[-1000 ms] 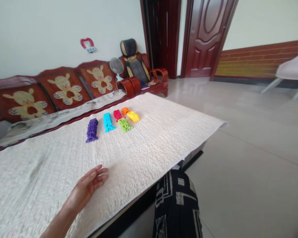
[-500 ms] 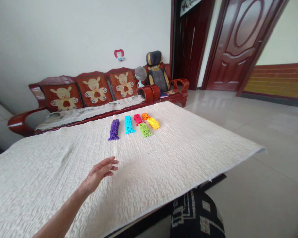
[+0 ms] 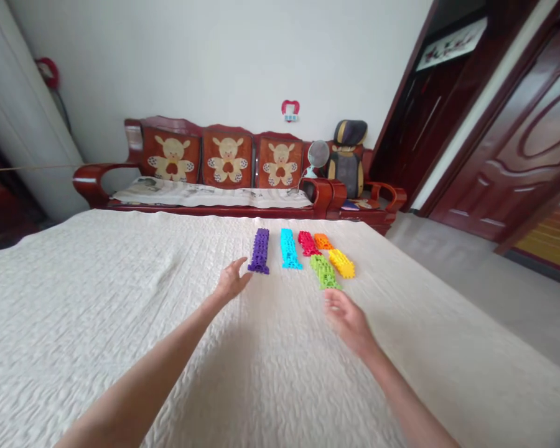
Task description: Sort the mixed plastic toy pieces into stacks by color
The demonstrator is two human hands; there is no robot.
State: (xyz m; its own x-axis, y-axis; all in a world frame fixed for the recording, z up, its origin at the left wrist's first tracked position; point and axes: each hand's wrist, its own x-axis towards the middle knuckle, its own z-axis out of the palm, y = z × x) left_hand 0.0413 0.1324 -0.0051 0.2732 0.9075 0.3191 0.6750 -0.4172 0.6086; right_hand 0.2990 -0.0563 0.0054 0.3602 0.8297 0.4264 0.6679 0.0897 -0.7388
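Note:
Several colourful stacks of notched plastic building pieces lie on a cream quilted cover [image 3: 168,348]. My left hand [image 3: 233,280] has its thumb and fingers apart, just left of the near end of the purple stack [image 3: 260,250]. My right hand [image 3: 348,314] is empty, its fingers loosely curved, close to the near end of the green stack [image 3: 324,271]; whether they touch is unclear. Between the hands, farther off, is a light blue stack [image 3: 289,249]. A red stack [image 3: 308,242], an orange stack [image 3: 323,241] and a yellow stack [image 3: 342,263] lie around the green one.
Behind the covered surface stands a wooden sofa [image 3: 105,180] with bear cushions [image 3: 228,155]. A small fan [image 3: 318,155] and an armchair with a massage cushion [image 3: 346,168] are at its right. Farther right are dark red doors [image 3: 518,143] and a tiled floor [image 3: 452,249].
My view has swung left and nearer the stacks. My left hand has moved forward to beside the purple stack. My right hand has come into view near the green stack.

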